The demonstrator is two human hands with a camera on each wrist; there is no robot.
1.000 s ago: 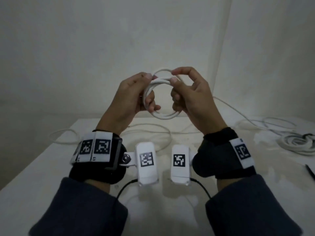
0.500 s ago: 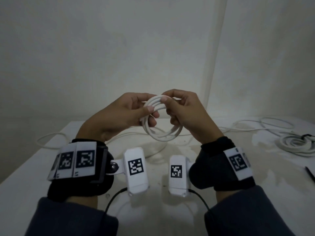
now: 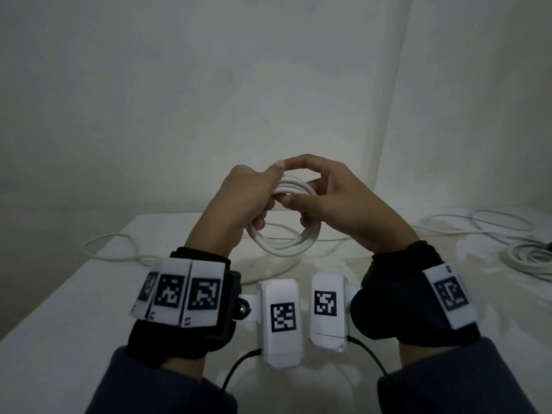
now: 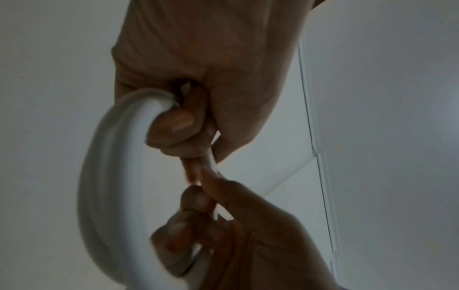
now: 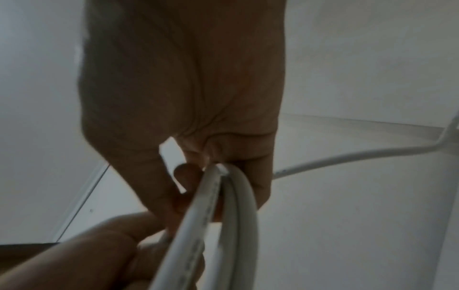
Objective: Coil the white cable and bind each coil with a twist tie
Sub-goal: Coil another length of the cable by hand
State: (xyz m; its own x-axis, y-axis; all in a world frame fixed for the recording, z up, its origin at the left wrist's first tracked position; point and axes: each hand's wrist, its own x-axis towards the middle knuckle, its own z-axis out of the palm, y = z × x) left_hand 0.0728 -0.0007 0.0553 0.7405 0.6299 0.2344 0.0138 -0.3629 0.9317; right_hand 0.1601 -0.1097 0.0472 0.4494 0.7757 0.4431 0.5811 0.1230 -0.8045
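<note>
Both hands clamp the coil [image 3: 283, 243] above the worktop [image 3: 59, 309], left hand [image 3: 239, 201] and right hand [image 3: 334, 204]; coiling's done, binding needs a tie next.

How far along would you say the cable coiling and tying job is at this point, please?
Done, it seems: a finished coil lies at the table's right edge; whether it is tied, I cannot tell. In hand: the left hand and right hand grip a small white coil in the air, no twist tie visible on it. Left: binding this coil and gathering the loose cable on the table.
</note>
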